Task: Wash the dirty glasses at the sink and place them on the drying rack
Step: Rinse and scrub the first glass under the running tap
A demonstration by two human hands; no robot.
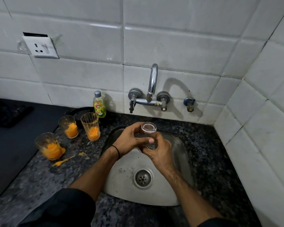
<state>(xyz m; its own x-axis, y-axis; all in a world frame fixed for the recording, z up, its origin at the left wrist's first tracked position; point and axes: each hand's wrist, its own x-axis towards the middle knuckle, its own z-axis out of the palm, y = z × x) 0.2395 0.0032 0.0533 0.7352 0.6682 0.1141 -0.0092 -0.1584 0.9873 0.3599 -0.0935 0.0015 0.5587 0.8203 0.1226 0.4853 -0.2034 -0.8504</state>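
Over the steel sink I hold a clear glass tilted with its thick base pointing up and away. My left hand grips its side from the left. My right hand wraps round its lower part from the right, so the rim is hidden. Three dirty glasses with orange pulp stand on the counter to the left: one nearest me, one behind it, and a taller one by the sink's edge.
A chrome wall tap hangs above the sink; no water stream shows. A green dish-soap bottle stands against the tiles. Orange spills streak the speckled granite counter. A dark mat covers the left. A socket is on the wall.
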